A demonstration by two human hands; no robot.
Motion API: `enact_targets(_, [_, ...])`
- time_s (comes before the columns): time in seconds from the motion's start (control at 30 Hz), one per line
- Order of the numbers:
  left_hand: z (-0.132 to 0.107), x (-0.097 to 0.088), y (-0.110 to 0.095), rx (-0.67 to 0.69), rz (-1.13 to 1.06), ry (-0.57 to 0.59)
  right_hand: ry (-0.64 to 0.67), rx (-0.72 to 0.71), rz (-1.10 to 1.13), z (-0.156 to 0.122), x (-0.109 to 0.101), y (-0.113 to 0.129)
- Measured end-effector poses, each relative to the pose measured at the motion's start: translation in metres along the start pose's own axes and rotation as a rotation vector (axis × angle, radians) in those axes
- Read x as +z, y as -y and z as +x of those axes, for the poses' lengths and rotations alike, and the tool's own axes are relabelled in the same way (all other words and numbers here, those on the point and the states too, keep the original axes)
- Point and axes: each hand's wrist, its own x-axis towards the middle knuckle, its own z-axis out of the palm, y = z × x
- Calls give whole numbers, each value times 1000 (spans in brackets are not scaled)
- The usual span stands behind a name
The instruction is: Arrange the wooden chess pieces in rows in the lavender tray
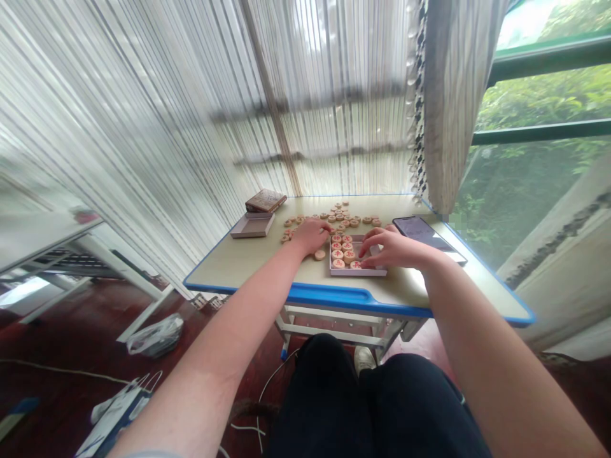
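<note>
A shallow tray (363, 272) lies near the front of a small desk (248, 261) and holds several round wooden chess pieces (342, 247) with red characters. My right hand (389, 248) rests on the tray's right side, fingers curled down onto a piece in the tray. My left hand (311, 234) lies palm down just left of the tray, fingers closed over loose pieces on the desk. One loose piece (319, 255) sits by its wrist. More loose pieces (346, 216) are scattered behind both hands.
A box lid (252, 226) and a brown box (265, 200) sit at the desk's back left. A dark phone (424, 234) lies to the right. Striped curtains hang behind. Bags (155, 337) and cables lie on the floor; another table (42, 238) stands left.
</note>
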Motion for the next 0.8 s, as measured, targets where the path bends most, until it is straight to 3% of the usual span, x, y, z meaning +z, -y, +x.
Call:
enact_targets(0.53, [1, 2, 3, 17, 9, -21, -14, -32, -10, 3, 7, 7])
enact_targets(0.8, [-2, -3, -4, -51, 7, 25, -8, 4, 6, 2, 2, 9])
